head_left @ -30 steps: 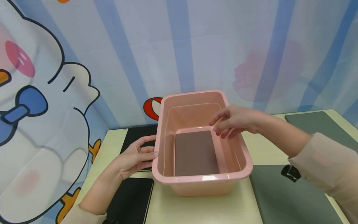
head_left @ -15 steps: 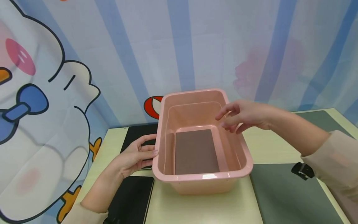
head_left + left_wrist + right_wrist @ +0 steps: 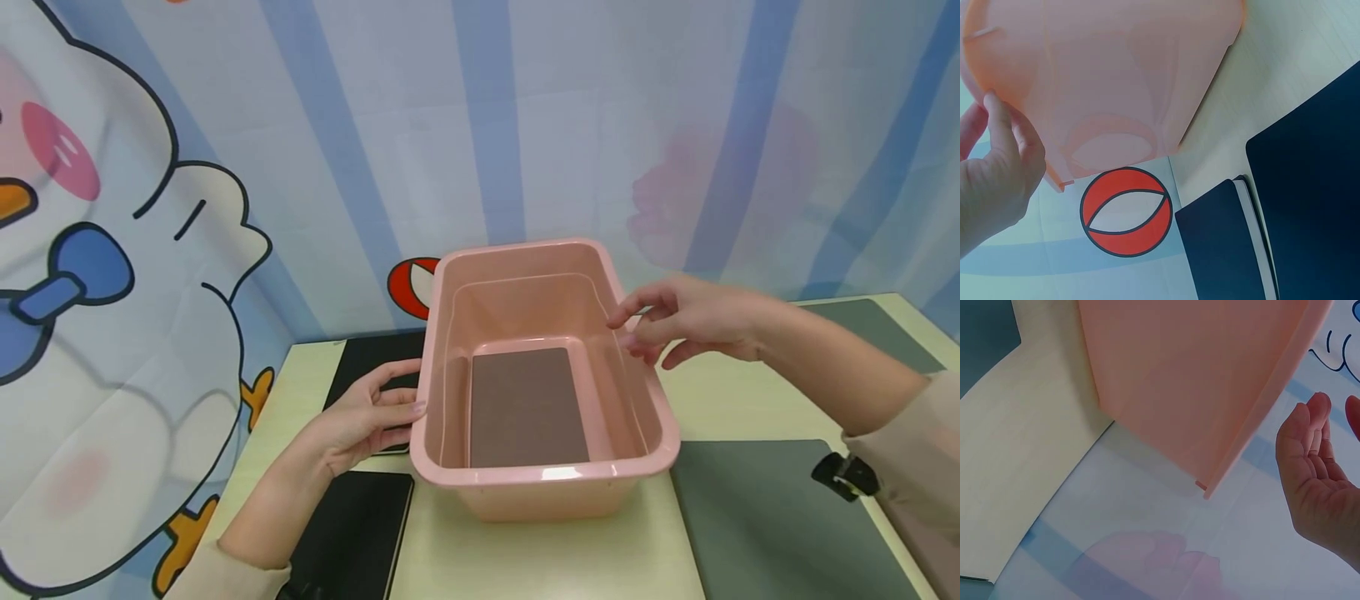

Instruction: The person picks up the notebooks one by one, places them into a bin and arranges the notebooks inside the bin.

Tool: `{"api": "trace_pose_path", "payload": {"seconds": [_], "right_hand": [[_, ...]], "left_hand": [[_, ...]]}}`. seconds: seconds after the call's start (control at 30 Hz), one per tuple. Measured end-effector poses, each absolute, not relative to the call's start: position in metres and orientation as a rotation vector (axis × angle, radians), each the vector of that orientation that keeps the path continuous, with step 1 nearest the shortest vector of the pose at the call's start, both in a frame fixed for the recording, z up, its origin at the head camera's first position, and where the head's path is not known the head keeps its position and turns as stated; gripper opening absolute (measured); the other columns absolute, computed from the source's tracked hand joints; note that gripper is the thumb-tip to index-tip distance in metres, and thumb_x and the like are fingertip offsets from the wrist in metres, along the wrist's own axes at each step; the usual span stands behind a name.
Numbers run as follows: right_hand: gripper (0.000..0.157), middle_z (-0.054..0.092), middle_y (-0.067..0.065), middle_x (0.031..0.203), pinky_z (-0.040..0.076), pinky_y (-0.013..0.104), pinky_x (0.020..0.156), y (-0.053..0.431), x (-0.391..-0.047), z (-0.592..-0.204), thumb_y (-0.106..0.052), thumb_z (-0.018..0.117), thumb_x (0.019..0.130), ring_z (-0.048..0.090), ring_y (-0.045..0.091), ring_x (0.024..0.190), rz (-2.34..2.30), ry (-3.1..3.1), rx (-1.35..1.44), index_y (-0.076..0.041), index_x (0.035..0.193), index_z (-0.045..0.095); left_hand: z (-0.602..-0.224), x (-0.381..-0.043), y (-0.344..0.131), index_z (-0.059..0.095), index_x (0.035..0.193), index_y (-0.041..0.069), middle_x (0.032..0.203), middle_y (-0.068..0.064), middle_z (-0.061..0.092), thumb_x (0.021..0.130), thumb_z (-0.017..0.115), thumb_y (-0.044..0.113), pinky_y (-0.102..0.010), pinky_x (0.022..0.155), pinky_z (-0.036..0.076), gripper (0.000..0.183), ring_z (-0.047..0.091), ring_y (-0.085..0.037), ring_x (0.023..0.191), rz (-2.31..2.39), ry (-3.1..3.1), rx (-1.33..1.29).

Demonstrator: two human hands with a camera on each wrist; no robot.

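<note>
A pink plastic basin (image 3: 555,477) stands on the table in the head view, a flat grey-brown rectangle (image 3: 525,408) lying in its bottom. At the basin's left rim, my left hand (image 3: 367,417) holds on, thumb at the edge and fingers just outside it. In the left wrist view, the fingertips (image 3: 991,97) meet the basin near its rim. Over the right rim hovers my right hand (image 3: 690,321), empty, its fingers loosely bent. The right wrist view shows the right hand (image 3: 1319,469) apart from the basin wall (image 3: 1166,375).
Left of the basin lie a black notebook (image 3: 1229,244) with pale page edges and another dark flat item (image 3: 352,533). On the right are a grey mat (image 3: 780,517) and a second grey panel (image 3: 873,329). A printed curtain (image 3: 555,125) hangs behind the table (image 3: 525,567).
My right hand has moved right, from over the basin's inside to its right rim, with the sleeve following. The left hand and the basin stay where they were.
</note>
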State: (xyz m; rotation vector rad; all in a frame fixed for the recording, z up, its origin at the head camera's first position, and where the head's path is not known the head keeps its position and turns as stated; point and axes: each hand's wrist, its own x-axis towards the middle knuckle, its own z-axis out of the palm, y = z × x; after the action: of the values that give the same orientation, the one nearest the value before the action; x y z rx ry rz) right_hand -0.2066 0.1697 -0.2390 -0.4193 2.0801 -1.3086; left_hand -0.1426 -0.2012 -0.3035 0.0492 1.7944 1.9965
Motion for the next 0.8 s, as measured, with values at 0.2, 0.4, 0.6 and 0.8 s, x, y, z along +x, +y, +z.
{"api": "trace_pose_path", "payload": {"seconds": [0.2, 0.4, 0.6, 0.8], "right_hand": [[0.047, 0.061, 0.007, 0.086, 0.054, 0.034, 0.073, 0.176, -0.206, -0.241, -0.014, 0.064, 0.087, 0.057, 0.019, 0.079, -1.305, 2.088, -0.427, 0.005, 0.125, 0.045], [0.046, 0.061, 0.007, 0.087, 0.054, 0.033, 0.072, 0.181, -0.204, -0.243, -0.012, 0.063, 0.087, 0.056, 0.018, 0.079, -1.333, 2.100, -0.413, 0.004, 0.126, 0.045], [0.044, 0.061, 0.006, 0.091, 0.054, 0.033, 0.071, 0.188, -0.203, -0.245, -0.011, 0.062, 0.088, 0.056, 0.019, 0.079, -1.377, 2.126, -0.396, 0.004, 0.125, 0.044], [0.044, 0.060, 0.007, 0.093, 0.055, 0.034, 0.071, 0.197, -0.203, -0.249, -0.011, 0.061, 0.089, 0.057, 0.022, 0.081, -1.373, 2.137, -0.390, 0.004, 0.126, 0.043]], "left_hand": [[-0.304, -0.142, -0.202, 0.023, 0.142, 0.001, 0.104, -0.010, 0.064, 0.087, 0.058, -0.005, -0.035, 0.081, 0.053, 0.065, 0.066, -0.019, 0.090, 2.000, 1.794, 0.056], [-0.304, -0.142, -0.202, 0.023, 0.142, 0.001, 0.105, -0.011, 0.063, 0.088, 0.058, -0.005, -0.035, 0.081, 0.054, 0.065, 0.066, -0.019, 0.090, 2.001, 1.792, 0.061], [-0.304, -0.142, -0.202, 0.023, 0.142, 0.001, 0.105, -0.011, 0.063, 0.088, 0.057, -0.006, -0.034, 0.080, 0.054, 0.065, 0.066, -0.020, 0.090, 2.006, 1.789, 0.059], [-0.304, -0.142, -0.201, 0.023, 0.142, 0.001, 0.105, -0.011, 0.063, 0.087, 0.058, -0.005, -0.034, 0.080, 0.054, 0.065, 0.066, -0.020, 0.089, 2.007, 1.785, 0.053]]}}
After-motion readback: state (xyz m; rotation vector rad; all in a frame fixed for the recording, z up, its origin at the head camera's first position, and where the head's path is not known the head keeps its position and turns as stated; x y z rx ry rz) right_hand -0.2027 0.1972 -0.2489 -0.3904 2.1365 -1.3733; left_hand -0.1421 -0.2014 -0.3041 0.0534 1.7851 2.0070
